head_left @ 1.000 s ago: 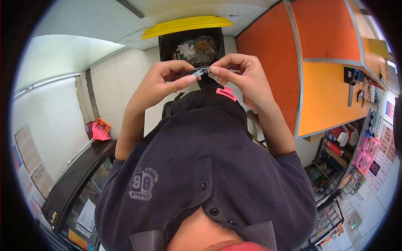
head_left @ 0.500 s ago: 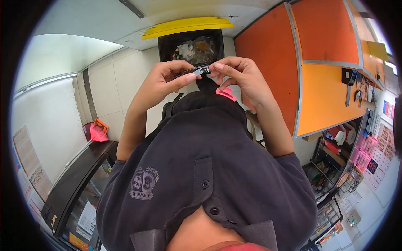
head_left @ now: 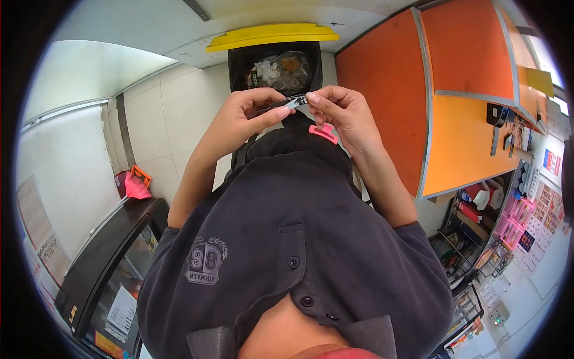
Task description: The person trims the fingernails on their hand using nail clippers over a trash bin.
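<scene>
1. Your left hand point(head_left: 244, 116), short of the bin point(head_left: 235, 73) and left of its middle: thumb and bent fingers grasping the nail clipper point(head_left: 293, 103).
2. Nail clipper: just on your side of the bin, between your two hands; cutting end toward the right.
3. Your right hand point(head_left: 348, 116), short of the bin and to its right: thumb and index fingertips at the clipper's cutting end. You cannot tell from this view whether they pinch it.
4. Pink hair clip point(head_left: 330, 139): on your dark clothing, nearer you than the bin; a right fingertip overlaps it in view, contact unclear.
5. Bin contents: white tissue point(head_left: 267, 72), clear plastic point(head_left: 298, 79). Yellow lid point(head_left: 272, 38) at its far edge.
6. Orange cabinet point(head_left: 382, 90): right of the bin.
</scene>
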Tool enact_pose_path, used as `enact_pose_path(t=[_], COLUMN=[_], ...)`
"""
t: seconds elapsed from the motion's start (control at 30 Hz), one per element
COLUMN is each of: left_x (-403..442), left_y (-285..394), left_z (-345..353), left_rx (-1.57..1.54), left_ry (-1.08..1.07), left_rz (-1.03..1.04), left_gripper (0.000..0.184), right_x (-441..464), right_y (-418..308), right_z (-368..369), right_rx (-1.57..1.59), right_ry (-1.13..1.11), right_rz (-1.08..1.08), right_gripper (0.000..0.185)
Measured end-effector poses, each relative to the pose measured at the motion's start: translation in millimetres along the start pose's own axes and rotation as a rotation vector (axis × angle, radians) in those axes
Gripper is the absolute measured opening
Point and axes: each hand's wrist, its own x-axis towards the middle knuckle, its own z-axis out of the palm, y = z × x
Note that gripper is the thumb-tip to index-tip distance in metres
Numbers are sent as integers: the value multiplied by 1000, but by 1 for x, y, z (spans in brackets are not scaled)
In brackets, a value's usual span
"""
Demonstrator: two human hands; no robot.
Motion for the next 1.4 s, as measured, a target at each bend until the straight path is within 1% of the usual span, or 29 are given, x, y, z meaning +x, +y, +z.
enact_pose_path(t=[0.17, 0.77, 0.87, 0.97, 1.07, 1.17, 1.4], left_x=[-2, 0, 0, 0, 0, 1, 3], left_y=[-2, -1, -3, -3, -4, -6, -13], left_z=[-2, 8, 11, 11, 7, 8, 12], left_rx=[14, 71, 51, 73, 84, -16, -79], left_ry=[9, 26, 38, 39, -23, -60, -48], left_rz=[-27, -31, -7, -21, -61, -1, 15], left_gripper=[21, 22, 22, 22, 22, 26, 26], right_x=[-1, -6, -7, -7, -8, -10, -9], right_y=[-2, -4, -2, -1, -1, -5, -4], right_z=[4, -3, -4, -6, -9, -8, -9], right_rx=[-55, -120, -111, -200, -360, -354, -260], right_ry=[26, 35, 38, 50, 63, 27, 16], right_rz=[-64, -73, -86, -120, -140, -173, -99], right_gripper=[15, 18, 18, 18, 19, 20, 21])
